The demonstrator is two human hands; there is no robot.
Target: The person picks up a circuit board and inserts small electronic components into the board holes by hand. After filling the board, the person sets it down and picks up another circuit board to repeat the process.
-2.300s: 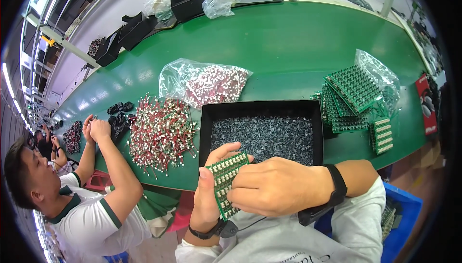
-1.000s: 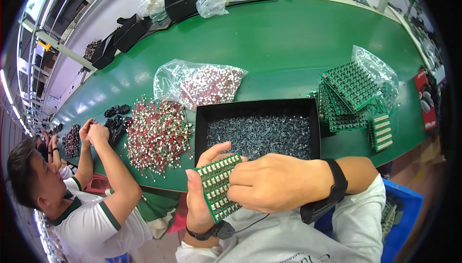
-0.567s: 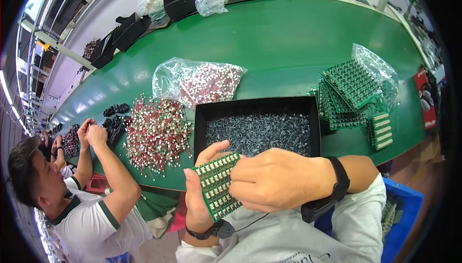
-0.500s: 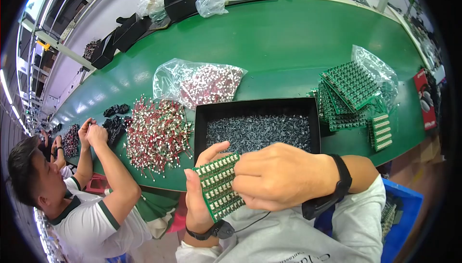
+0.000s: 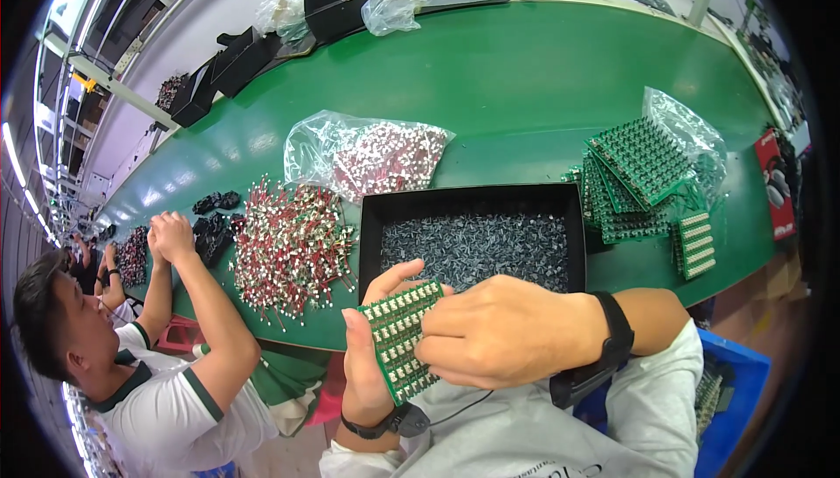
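My left hand (image 5: 360,369) holds a green circuit board panel (image 5: 395,336), tilted, with rows of small white connectors on its face. Its thumb lies along the left edge and the fingers reach behind. Over the panel's right side is my right hand (image 5: 516,329), its fingers curled together against the board. Anything pinched in those fingertips is hidden. Just beyond both hands stands a black tray (image 5: 472,200) holding a heap of small dark grey parts (image 5: 472,246).
Red-and-white wire connectors (image 5: 293,251) lie heaped left of the tray, below a clear bag (image 5: 389,159) of similar pieces. Stacked green boards (image 5: 639,163) and a smaller panel stack (image 5: 697,244) stand right. A blue crate (image 5: 739,390) is at lower right. A co-worker (image 5: 157,373) sits left.
My right hand has shifted slightly left across the panel, which stays in my left hand. The whole view has moved a little. The co-worker's hands have come closer together.
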